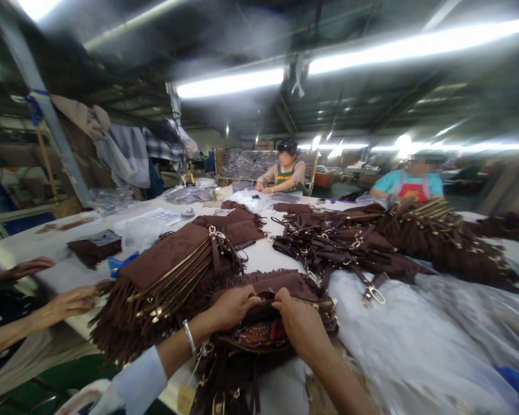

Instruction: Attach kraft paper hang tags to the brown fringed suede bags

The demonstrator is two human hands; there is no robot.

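In front of me lies a brown fringed handbag (pixel 281 280), its zipped mouth spread apart so that a patterned lining (pixel 259 333) shows. My left hand (pixel 236 305), with a silver bangle at the wrist, pinches the bag's far edge left of the middle. Close beside it, my right hand (pixel 292 308) grips the same edge with thumb and fingers. More brown bags with gold zips are stacked underneath. Straps and gold clasps hang down toward me, with a tan tag (pixel 185 397) among them.
A pile of brown fringed bags (pixel 173 248) stands left, with a co-worker's hand (pixel 71 300) beside it. Straps with gold clasps (pixel 328 236) and another bag pile (pixel 432 230) lie right. White plastic bags (pixel 380 340) cover the near right. Two people work across the table.
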